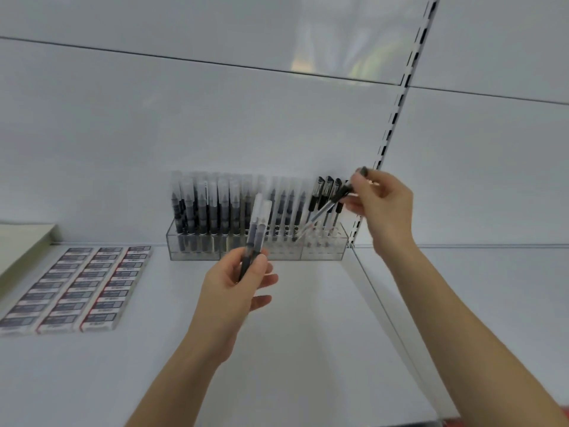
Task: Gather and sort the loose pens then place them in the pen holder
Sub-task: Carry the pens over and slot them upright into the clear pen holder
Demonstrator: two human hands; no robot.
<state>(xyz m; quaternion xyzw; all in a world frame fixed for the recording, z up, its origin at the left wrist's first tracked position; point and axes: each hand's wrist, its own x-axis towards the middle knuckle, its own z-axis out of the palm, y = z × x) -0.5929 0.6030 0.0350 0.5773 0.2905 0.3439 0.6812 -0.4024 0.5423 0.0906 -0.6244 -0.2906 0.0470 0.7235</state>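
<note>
A clear acrylic pen holder [215, 252] stands at the back of the white shelf, against the wall. Several upright pens fill it: clear-capped ones [212, 204] on the left and middle, black-capped ones [323, 192] at the right. My left hand [237, 285] grips two clear-capped pens [260, 223] upright in front of the holder. My right hand [385, 201] pinches a black-capped pen [323, 212] by its cap end. That pen slants down to the left, with its tip at the holder's right section.
Rows of small boxed items [80, 285] lie flat on the shelf at the left. A pale board edge [21, 241] sits at the far left. A slotted metal upright [397, 103] runs up the wall at the right, and a shelf seam [381, 300] continues below it.
</note>
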